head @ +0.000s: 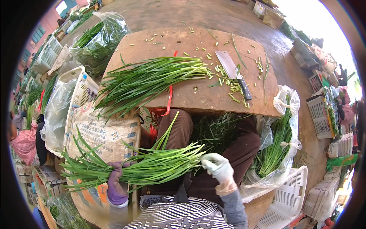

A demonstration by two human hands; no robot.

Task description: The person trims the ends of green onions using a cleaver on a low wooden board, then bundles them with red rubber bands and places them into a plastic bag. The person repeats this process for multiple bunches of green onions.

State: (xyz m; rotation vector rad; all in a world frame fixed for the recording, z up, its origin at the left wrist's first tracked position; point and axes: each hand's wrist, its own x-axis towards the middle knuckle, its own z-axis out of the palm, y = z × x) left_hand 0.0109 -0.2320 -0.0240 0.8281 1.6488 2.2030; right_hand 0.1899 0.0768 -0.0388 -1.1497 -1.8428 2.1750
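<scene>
My left hand [116, 180], in a purple glove, is closed around a bunch of long green garlic chives [160, 166] held over my lap. At the pale cut ends of this bunch is my right hand [216, 167], in a white glove, its fingers bent together; whether they pinch a stem is not clear. A second bunch of chives [154, 74] lies across a red tie strip [170, 97] on the wooden board [183, 43]. A cleaver [230, 65] with a black handle rests to its right, among short cut stem pieces [221, 71].
Left of my legs are a woven sack [100, 137] and a white crate [73, 94] with plastic film. On the right stands a plastic-lined crate [274, 151] of chives. A bag of greens [100, 43] stands behind left. A person [25, 143] sits at far left.
</scene>
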